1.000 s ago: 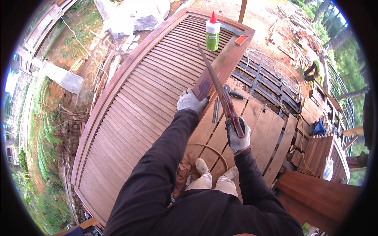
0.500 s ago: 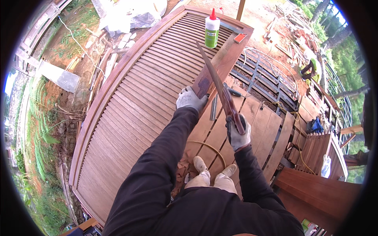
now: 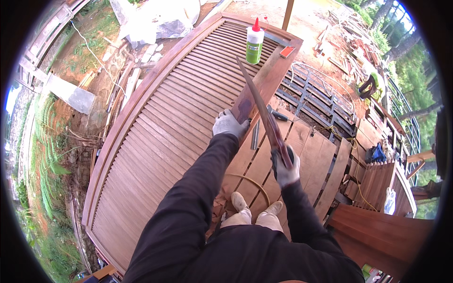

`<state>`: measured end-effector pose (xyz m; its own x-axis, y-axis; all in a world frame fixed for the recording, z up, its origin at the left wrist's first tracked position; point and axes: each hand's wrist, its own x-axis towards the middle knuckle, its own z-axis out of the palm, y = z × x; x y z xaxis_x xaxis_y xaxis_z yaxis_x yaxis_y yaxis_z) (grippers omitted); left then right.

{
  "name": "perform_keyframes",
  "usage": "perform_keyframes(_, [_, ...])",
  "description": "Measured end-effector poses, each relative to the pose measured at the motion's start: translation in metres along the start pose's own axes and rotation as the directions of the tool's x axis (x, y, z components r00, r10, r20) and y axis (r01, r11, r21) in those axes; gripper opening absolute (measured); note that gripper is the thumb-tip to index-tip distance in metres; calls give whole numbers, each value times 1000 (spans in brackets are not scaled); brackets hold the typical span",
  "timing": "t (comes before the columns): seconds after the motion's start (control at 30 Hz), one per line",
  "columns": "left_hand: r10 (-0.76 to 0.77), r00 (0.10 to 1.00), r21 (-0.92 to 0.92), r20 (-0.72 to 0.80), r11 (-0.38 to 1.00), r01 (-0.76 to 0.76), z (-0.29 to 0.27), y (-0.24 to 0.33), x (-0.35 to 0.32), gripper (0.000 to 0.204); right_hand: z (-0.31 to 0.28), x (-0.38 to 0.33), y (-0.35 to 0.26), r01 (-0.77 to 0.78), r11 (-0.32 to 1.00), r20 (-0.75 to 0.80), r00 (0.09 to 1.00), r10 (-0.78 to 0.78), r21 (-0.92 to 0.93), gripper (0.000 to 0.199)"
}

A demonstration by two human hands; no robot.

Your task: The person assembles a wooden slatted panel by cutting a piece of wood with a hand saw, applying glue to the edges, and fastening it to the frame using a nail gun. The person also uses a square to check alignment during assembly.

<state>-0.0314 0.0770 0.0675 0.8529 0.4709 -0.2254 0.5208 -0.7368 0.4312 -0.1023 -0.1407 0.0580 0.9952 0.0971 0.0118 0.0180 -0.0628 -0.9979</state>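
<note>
A large brown louvred wooden panel (image 3: pixel 170 108) lies slanting across the view. My left hand (image 3: pixel 228 123), in a pale glove, is closed over its right-hand frame rail (image 3: pixel 269 73), beside a dark, wet-looking patch. In my gloved right hand (image 3: pixel 286 167) is a long tapering wood strip (image 3: pixel 264 111), gripped at its thick end. The strip slants up to a thin point over the slats, and looks dark and shiny near my hand. A white and green glue bottle (image 3: pixel 254 47) with a red nozzle stands upright at the panel's far end.
A small orange-red object (image 3: pixel 287 52) lies on the rail's far corner. Right of the panel are a plank platform (image 3: pixel 302 146), a dark-handled tool (image 3: pixel 278 113), a yellow hose (image 3: pixel 257 180) and a metal grille (image 3: pixel 318 96). Another person (image 3: pixel 373 85) is bent over at the far right.
The wood strip has tilted slightly, and its thick end and my right hand have dropped a little lower. My left hand stays on the rail. The view has shifted slightly.
</note>
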Motion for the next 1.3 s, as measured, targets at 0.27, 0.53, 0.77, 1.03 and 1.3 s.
perform_keyframes(0.27, [-4, 1000, 18, 0, 1000, 4, 5, -6, -3, 77, -54, -75, 10, -50, 952, 16, 998, 58, -304, 8])
perform_keyframes(0.53, [-36, 999, -9, 16, 999, 36, -4, -2, 0, 82, -30, -53, -6, -60, 965, -3, 998, 61, -255, 12])
perform_keyframes(0.77, [-7, 1000, 10, 28, 1000, 7, -1, -1, -3, 82, -32, -34, -1, -129, 965, 41, 989, 142, -230, 7])
perform_keyframes(1.03, [-13, 1000, -17, 0, 1000, 13, -5, 0, 1, 82, -47, -74, 12, -53, 984, -8, 999, 52, -172, 8])
perform_keyframes(1.3, [19, 1000, 19, 5, 1000, -19, 1, 3, -4, 81, -5, 27, 10, 72, 997, 49, 996, -70, -42, 13])
